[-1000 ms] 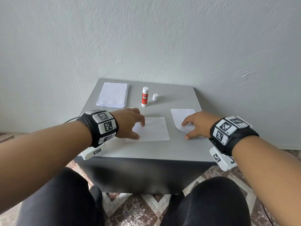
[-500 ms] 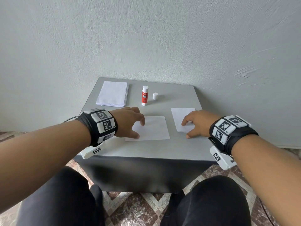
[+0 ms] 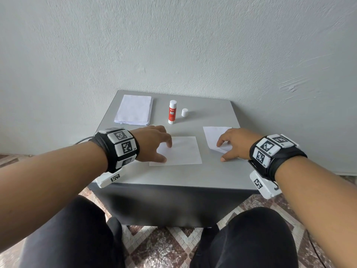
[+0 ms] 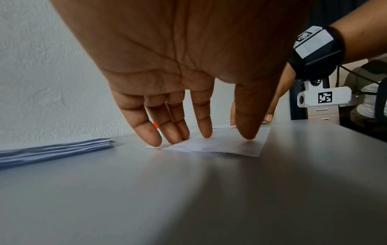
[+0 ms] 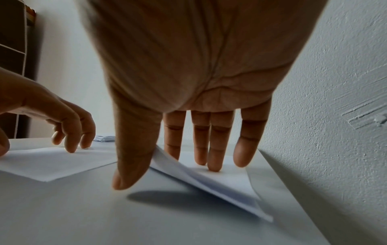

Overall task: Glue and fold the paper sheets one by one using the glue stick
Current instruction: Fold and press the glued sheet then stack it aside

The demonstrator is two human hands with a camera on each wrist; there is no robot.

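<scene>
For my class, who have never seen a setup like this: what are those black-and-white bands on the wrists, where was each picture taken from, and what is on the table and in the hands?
No machine here: a person works with two bare hands. The patterned bands are wrist straps, each carrying a small camera. One picture comes from a head-worn camera looking down; the other two look along each palm at the fingers.

On the grey table lie a stack of white sheets, an upright glue stick with its cap off beside it, and two single papers. The left hand rests straight fingertips on the flat middle sheet. The right hand presses its fingers on the right-hand sheet, whose near edge is lifted against the thumb. Neither hand grips anything.
</scene>
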